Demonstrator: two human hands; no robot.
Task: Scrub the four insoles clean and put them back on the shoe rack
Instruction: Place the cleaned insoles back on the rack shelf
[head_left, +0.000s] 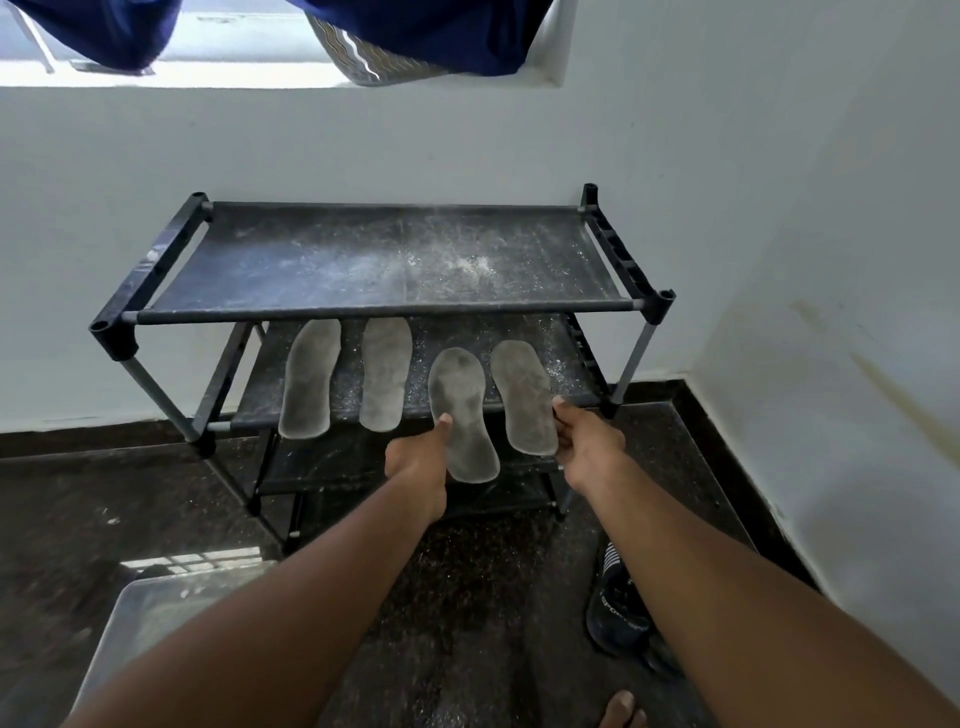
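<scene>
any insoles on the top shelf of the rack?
No, the top shelf holds only dust; all four insoles lie on the second shelf.

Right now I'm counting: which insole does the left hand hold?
The third insole from the left; the left hand pinches it, pulled furthest off the shelf.

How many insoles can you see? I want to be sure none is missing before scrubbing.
4, all on the shoe rack's second shelf: far-left insole, second insole, third insole gripped by the left hand, and rightmost insole gripped by the right hand.
</scene>
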